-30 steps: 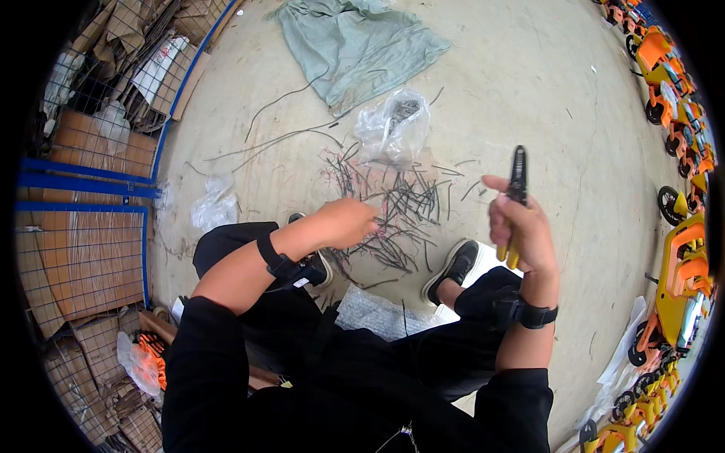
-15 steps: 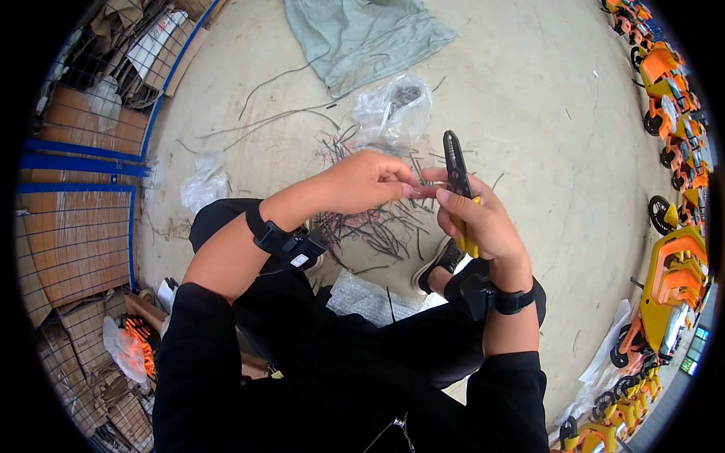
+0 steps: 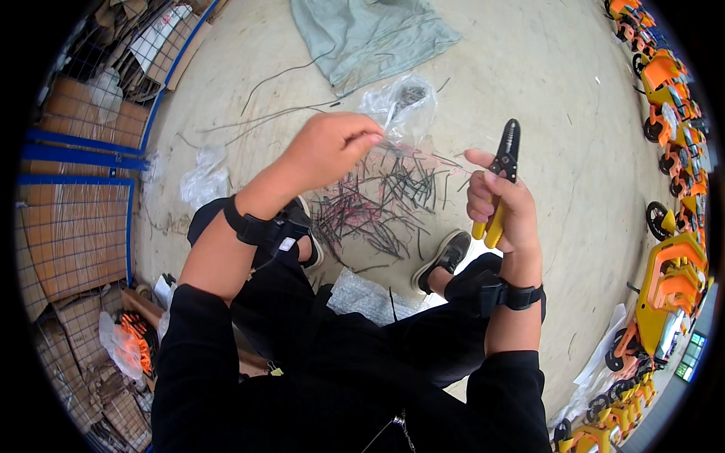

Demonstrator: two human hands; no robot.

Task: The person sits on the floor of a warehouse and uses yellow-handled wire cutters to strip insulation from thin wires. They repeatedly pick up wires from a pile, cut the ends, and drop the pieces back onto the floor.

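Observation:
My left hand (image 3: 325, 151) is raised over the pile, thumb and fingers pinched together. From its fingertips a thin wire (image 3: 404, 148) seems to trail toward the right, smeared by motion. My right hand (image 3: 507, 200) grips a pair of wire strippers (image 3: 504, 162) with yellow handles and black jaws pointing up and away from me. The index finger reaches out to the left beside the tool. Between my feet lies a loose pile of cut wire pieces (image 3: 362, 208), mostly black or dark grey with some pinkish-red strands.
Beyond the pile are a clear plastic bag (image 3: 400, 104) with dark bits inside and a grey-green cloth (image 3: 370, 45). Bubble wrap (image 3: 362, 294) lies close to me. A blue wire cage (image 3: 75, 249) with cardboard stands left; orange and yellow small bikes (image 3: 664, 287) line the right.
My hands have moved apart from close together: the left went left and up, the right went right with the wire strippers. The thin wire now stretches from the left fingertips.

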